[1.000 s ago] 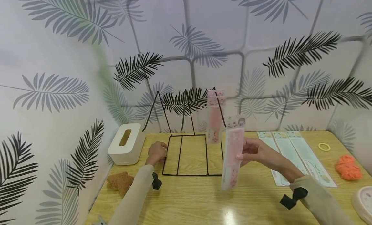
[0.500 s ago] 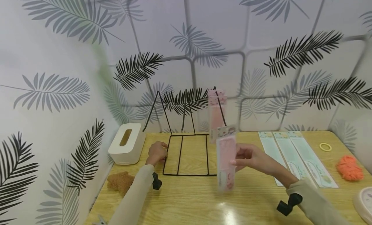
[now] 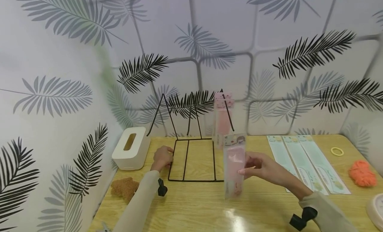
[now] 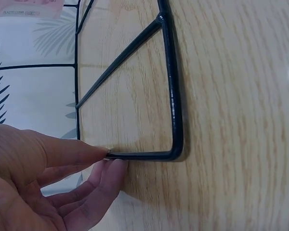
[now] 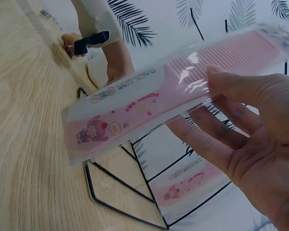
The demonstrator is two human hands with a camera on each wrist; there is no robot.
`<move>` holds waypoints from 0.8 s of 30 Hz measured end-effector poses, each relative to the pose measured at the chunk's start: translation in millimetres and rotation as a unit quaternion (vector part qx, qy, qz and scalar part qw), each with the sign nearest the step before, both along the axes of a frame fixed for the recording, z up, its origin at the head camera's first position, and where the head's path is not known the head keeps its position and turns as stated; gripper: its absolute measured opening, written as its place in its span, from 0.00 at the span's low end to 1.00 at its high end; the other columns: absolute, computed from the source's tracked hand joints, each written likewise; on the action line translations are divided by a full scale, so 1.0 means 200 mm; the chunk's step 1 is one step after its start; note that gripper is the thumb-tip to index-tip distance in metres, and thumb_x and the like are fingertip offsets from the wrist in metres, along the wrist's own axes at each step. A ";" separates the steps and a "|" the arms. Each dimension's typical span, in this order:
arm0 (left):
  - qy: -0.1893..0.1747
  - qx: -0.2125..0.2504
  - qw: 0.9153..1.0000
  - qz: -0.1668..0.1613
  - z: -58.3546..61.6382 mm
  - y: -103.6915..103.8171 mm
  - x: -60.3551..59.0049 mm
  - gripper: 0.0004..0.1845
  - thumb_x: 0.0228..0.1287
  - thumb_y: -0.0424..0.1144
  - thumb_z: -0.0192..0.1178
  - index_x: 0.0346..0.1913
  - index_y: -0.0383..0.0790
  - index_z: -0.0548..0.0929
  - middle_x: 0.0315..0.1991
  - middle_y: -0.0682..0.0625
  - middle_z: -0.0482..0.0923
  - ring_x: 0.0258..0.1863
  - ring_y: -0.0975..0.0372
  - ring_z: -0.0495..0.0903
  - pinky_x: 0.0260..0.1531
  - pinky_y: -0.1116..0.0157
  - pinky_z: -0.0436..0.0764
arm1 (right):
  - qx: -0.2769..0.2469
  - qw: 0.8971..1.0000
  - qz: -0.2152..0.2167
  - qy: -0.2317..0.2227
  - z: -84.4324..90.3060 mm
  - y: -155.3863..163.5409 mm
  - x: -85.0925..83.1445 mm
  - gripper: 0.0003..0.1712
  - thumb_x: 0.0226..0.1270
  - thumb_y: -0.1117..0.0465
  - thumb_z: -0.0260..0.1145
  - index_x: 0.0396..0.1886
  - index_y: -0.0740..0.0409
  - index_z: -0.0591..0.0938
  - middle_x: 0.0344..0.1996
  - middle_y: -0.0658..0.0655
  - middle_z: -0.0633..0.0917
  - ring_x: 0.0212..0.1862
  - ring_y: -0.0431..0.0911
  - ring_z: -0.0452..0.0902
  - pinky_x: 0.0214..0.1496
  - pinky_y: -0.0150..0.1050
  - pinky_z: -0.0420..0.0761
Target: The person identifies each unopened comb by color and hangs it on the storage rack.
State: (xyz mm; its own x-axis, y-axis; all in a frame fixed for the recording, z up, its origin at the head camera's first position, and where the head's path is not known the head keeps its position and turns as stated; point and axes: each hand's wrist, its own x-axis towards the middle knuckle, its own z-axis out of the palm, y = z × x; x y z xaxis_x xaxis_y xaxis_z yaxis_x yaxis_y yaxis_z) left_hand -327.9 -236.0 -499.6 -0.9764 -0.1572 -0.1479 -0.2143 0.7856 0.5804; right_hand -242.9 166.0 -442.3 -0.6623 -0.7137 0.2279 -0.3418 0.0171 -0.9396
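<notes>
My right hand (image 3: pixel 263 167) pinches a pink comb in a clear package (image 3: pixel 234 165) between thumb and fingers. The package hangs upright just below the front tip of the right hook (image 3: pixel 228 114) of a black wire display rack (image 3: pixel 198 181). In the right wrist view the packaged comb (image 5: pixel 183 82) shows its teeth and printed cartoon. Farther back on that same hook hang other packaged pink combs (image 3: pixel 222 122). My left hand (image 3: pixel 163 157) pinches the rack's left base wire, thumb on one side and fingers on the other, as the left wrist view shows on the wire (image 4: pixel 144 156).
A white tissue box (image 3: pixel 130 148) stands left of the rack, with a brown fuzzy object (image 3: pixel 124 188) in front. Several pale green packages (image 3: pixel 309 162) lie at right. Beyond them are a yellow ring (image 3: pixel 337 151), an orange bundle (image 3: pixel 362 173) and a pink round object (image 3: pixel 376 208).
The comb in my right hand has moved left and slightly down, to below the right hook's tip, and its package has turned a little. My left hand stays on the rack.
</notes>
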 end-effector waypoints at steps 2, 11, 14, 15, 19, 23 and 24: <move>0.003 -0.006 1.000 -0.004 0.00 0.01 -0.01 0.24 0.67 0.23 0.56 0.64 0.34 0.85 0.19 0.41 0.83 0.13 0.58 0.78 0.11 0.69 0.74 | -0.007 1.000 -0.014 0.000 0.01 0.00 0.00 0.06 0.77 0.71 0.63 0.50 0.66 0.80 0.45 0.61 0.89 0.47 0.51 0.89 0.46 0.56 0.89; 0.001 -0.024 1.000 -0.008 0.01 0.03 -0.03 0.25 0.65 0.22 0.56 0.64 0.35 0.85 0.19 0.41 0.84 0.12 0.58 0.81 0.10 0.70 0.71 | -0.010 0.997 -0.077 -0.011 -0.01 -0.03 -0.05 0.07 0.77 0.67 0.65 0.40 0.66 0.76 0.39 0.64 0.87 0.44 0.51 0.89 0.44 0.57 0.89; 0.004 -0.027 1.000 -0.014 0.01 0.03 -0.03 0.24 0.65 0.23 0.56 0.64 0.34 0.85 0.21 0.41 0.85 0.12 0.60 0.79 0.11 0.70 0.71 | 0.001 0.993 -0.114 -0.020 -0.01 -0.04 -0.09 0.09 0.77 0.65 0.66 0.41 0.67 0.76 0.41 0.65 0.87 0.44 0.49 0.89 0.46 0.56 0.89; 0.005 -0.029 0.999 -0.015 0.01 0.03 -0.03 0.24 0.64 0.23 0.57 0.63 0.34 0.85 0.21 0.42 0.86 0.12 0.60 0.80 0.11 0.70 0.71 | 0.004 0.992 -0.126 -0.021 -0.01 -0.05 -0.10 0.10 0.77 0.65 0.67 0.41 0.67 0.76 0.41 0.65 0.87 0.44 0.48 0.89 0.46 0.55 0.90; 0.002 -0.028 0.999 -0.017 0.01 0.03 -0.01 0.23 0.64 0.24 0.59 0.62 0.33 0.86 0.22 0.43 0.87 0.13 0.60 0.81 0.12 0.69 0.71 | 0.008 0.986 -0.162 -0.021 -0.03 -0.07 -0.18 0.12 0.76 0.63 0.67 0.43 0.68 0.75 0.43 0.64 0.86 0.45 0.45 0.88 0.47 0.53 0.90; 0.005 -0.021 1.000 -0.020 -0.01 0.01 -0.01 0.23 0.64 0.24 0.58 0.62 0.33 0.86 0.21 0.43 0.85 0.14 0.59 0.81 0.13 0.69 0.74 | 0.006 0.983 -0.183 -0.017 -0.03 -0.10 -0.25 0.12 0.76 0.62 0.68 0.43 0.68 0.76 0.42 0.63 0.86 0.46 0.44 0.87 0.48 0.50 0.90; 0.007 -0.019 1.000 -0.021 -0.01 0.01 -0.01 0.23 0.64 0.24 0.58 0.61 0.33 0.86 0.21 0.43 0.85 0.14 0.59 0.82 0.13 0.69 0.75 | 0.003 0.982 -0.186 -0.015 -0.03 -0.11 -0.26 0.12 0.76 0.63 0.67 0.43 0.68 0.76 0.42 0.63 0.85 0.47 0.44 0.87 0.48 0.51 0.90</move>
